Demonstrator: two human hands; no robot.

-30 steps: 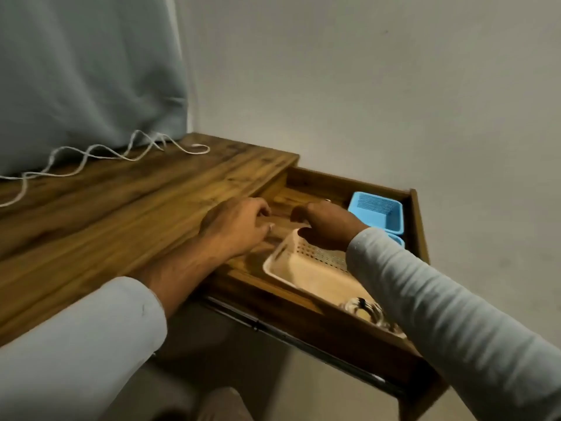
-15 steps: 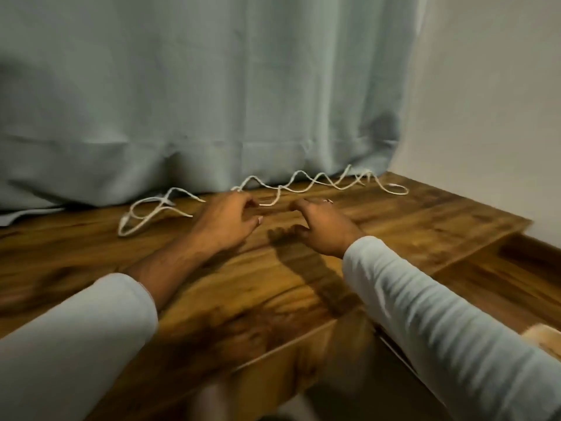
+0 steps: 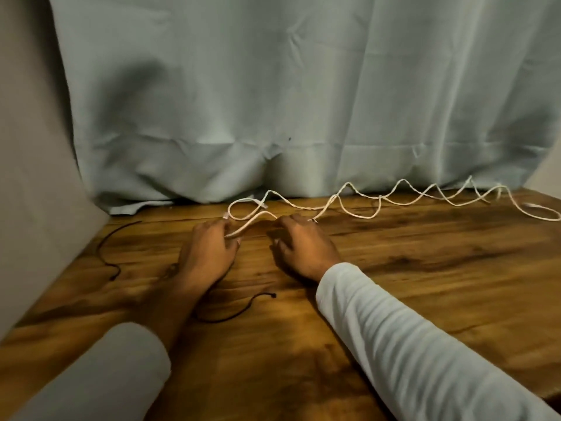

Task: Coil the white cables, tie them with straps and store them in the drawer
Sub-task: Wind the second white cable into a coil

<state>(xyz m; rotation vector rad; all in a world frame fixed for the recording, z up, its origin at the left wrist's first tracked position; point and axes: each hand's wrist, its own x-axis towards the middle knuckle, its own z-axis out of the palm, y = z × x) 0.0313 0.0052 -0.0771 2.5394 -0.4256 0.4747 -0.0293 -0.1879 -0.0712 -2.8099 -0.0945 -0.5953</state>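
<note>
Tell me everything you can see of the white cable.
The white cable is thin, cord-like and uncoiled. It lies in wavy, crossing loops along the back of the wooden table, below the curtain. The left hand pinches a stretch near its left end. The right hand reaches it beside that, grip unclear.

The person wears a long-sleeved top of pale, whitish-grey cloth. At 5 o'clock the right sleeve (image 3: 409, 344) reaches to the wrist of the right hand (image 3: 303, 253) and is crossed by soft ridged folds. At 7 o'clock the left sleeve (image 3: 91, 375) is smoother and ends in a rounded cuff, with bare forearm between it and the left hand (image 3: 209, 253).
</note>
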